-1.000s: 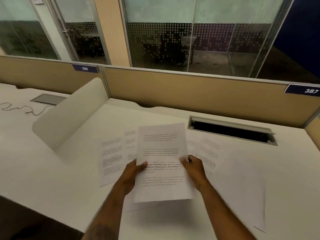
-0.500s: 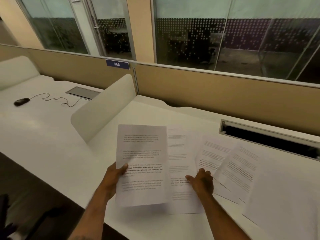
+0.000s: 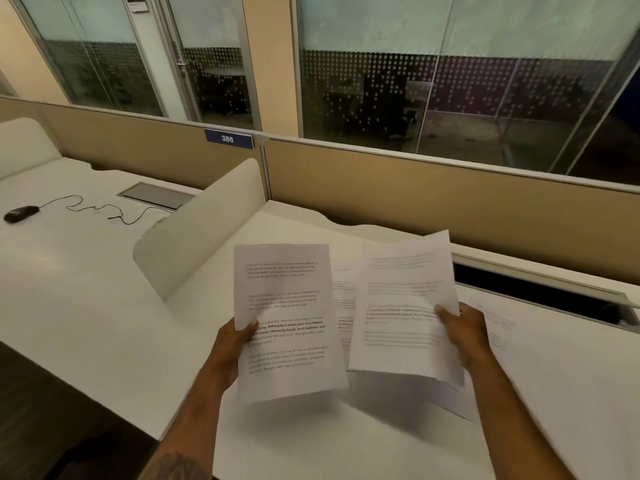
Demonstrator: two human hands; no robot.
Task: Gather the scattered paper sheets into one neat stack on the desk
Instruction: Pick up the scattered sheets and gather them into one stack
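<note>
- A white desk [image 3: 311,445] is running along a tan partition [image 3: 433,209] under a glass wall, with a curved white divider [image 3: 204,230] standing between this place and the next one, where a mouse [image 3: 20,213] is lying on its cord.
- The left hand [image 3: 235,344] is pinching a printed sheet [image 3: 287,320] at its left edge, thumb on the front and fingers behind, and is holding it lifted off the desk and facing the camera.
- The right hand [image 3: 464,332] is pinching a second sheet [image 3: 403,306] at its right edge in the same way; this one is tilting a little and its lower edge is curling.
- The two lifted sheets are hanging side by side, apart, not yet laid together.
- More pages [image 3: 343,299] are lying flat on the desk in the gap between the two lifted ones, and at least one other page [image 3: 495,327] is lying beyond the right hand, near the open cable slot [image 3: 540,292].
- The job looks about at its early middle: two sheets are picked up, no neat pile is standing on the desk, and several loose pages are waiting.
- The paper is looking thin and floppy, white with blocks of black text, some of it bold; the right sheet's print is blurring, so its words cannot be read.
- What seems left is joining the two held sheets, collecting the others, squaring the edges and setting the pile down.
</note>
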